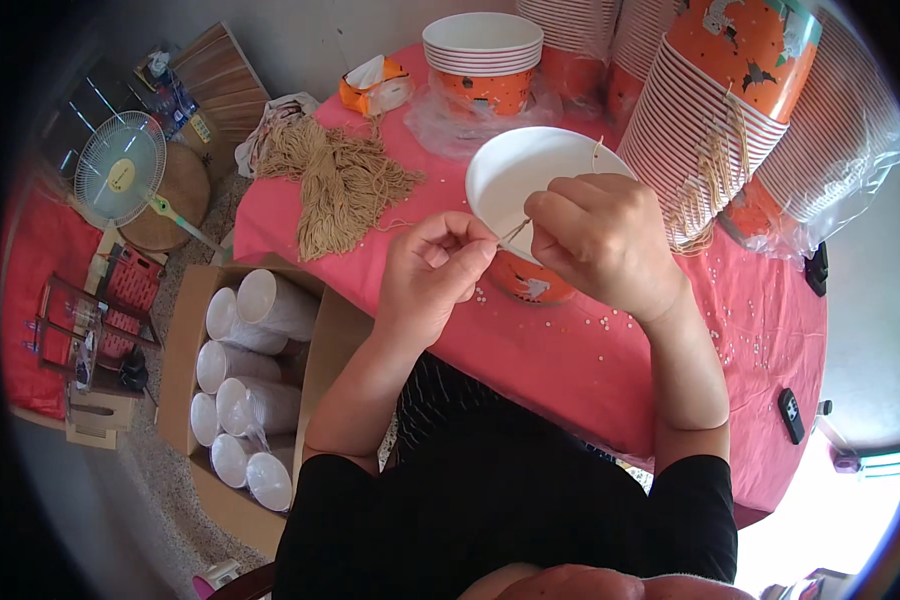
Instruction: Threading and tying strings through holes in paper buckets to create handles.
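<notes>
My left hand [432, 272] pinches one end of a short tan cord [513, 233] between thumb and forefinger. The right hand [610, 240] is closed on the cord's other part, and a thin end sticks up above its knuckles. The cord is stretched between both hands, in front of a paper bucket [485, 180] with a white inside and an orange printed outside. The bucket stands upright and is partly hidden by my right hand. To the left, a bundle of tan cords [345, 190] lies on the table.
Small pale discs dot the pink tablecloth [560, 350]. Stacked buckets [700, 130] with cords hanging on them stand at right; another stack [483, 60] is at the back. A black remote [791, 416] lies near the right edge. On the floor sits a carton [205, 480] of wrapped cup stacks, near a fan [120, 172].
</notes>
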{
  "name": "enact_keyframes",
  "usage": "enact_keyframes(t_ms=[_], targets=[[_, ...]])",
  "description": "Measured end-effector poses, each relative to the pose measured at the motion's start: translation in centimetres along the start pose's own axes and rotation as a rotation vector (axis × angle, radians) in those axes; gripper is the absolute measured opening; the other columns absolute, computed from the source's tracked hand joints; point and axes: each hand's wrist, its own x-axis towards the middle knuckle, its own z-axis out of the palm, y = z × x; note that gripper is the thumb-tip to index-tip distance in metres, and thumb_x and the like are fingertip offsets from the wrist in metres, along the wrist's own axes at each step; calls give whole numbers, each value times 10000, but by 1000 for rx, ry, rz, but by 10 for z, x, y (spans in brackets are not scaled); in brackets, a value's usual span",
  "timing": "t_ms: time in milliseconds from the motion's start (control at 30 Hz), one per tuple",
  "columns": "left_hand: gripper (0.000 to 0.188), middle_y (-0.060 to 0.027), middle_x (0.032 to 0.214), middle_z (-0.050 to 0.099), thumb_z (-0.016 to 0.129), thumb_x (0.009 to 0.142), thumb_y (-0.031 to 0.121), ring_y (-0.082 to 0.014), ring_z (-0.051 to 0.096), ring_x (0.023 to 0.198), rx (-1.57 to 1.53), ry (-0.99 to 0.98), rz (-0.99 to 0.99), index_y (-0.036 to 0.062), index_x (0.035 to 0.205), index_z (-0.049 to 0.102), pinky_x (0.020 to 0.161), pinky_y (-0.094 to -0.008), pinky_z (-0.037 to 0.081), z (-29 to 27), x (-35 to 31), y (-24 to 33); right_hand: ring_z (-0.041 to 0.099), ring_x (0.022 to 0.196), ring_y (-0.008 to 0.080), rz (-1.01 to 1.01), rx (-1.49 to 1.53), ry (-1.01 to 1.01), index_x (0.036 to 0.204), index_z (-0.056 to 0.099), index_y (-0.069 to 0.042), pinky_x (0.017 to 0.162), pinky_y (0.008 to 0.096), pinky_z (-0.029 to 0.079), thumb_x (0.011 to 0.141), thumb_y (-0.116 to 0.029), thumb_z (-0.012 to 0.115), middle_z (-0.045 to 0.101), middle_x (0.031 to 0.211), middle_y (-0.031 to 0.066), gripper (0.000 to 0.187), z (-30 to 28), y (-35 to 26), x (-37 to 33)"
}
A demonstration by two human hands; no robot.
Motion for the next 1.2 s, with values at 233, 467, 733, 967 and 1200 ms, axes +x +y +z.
enact_keyframes(t_ms=[233, 467, 733, 967, 1200], targets=[[66, 23, 802, 589, 633, 904, 25, -10, 514, 666, 157, 26, 35, 14, 967, 619, 550, -168, 407, 1, -5, -4, 608, 618, 234, 64, 65, 22, 823, 582, -87, 534, 361, 482, 658, -108, 696, 557, 673, 40, 202, -1, 4, 0], [93, 0, 929, 586, 648, 875, -5, -17, 445, 670, 418, -62, 351, 5, 954, 600, 591, -170, 352, 0, 7, 9, 600, 624, 233, -3, 62, 59, 860, 601, -85, 532, 359, 478, 663, -113, 700, 556, 699, 41, 222, -8, 3, 1], [87, 32, 812, 597, 697, 845, 32, -5, 428, 623, 502, -27, 346, 12, 911, 645, 526, -191, 336, 14, 20, 9, 583, 602, 233, -56, 69, 72, 860, 617, -55, 523, 356, 457, 661, -66, 734, 537, 683, 58, 232, -12, -5, 3], [98, 10, 836, 594, 676, 848, 1, -16, 468, 674, 476, -12, 362, 14, 933, 631, 557, -189, 357, 6, 18, 9, 590, 618, 234, -27, 58, 91, 891, 625, -47, 531, 353, 467, 673, -56, 706, 535, 701, 59, 232, -13, -2, 2], [111, -23, 843, 603, 688, 800, -27, -57, 473, 636, 653, 43, 572, 22, 884, 634, 544, -205, 365, -1, 15, 3, 585, 615, 224, -122, -13, 131, 891, 641, -43, 523, 352, 471, 635, -35, 672, 546, 703, 45, 258, -25, -10, 5]])
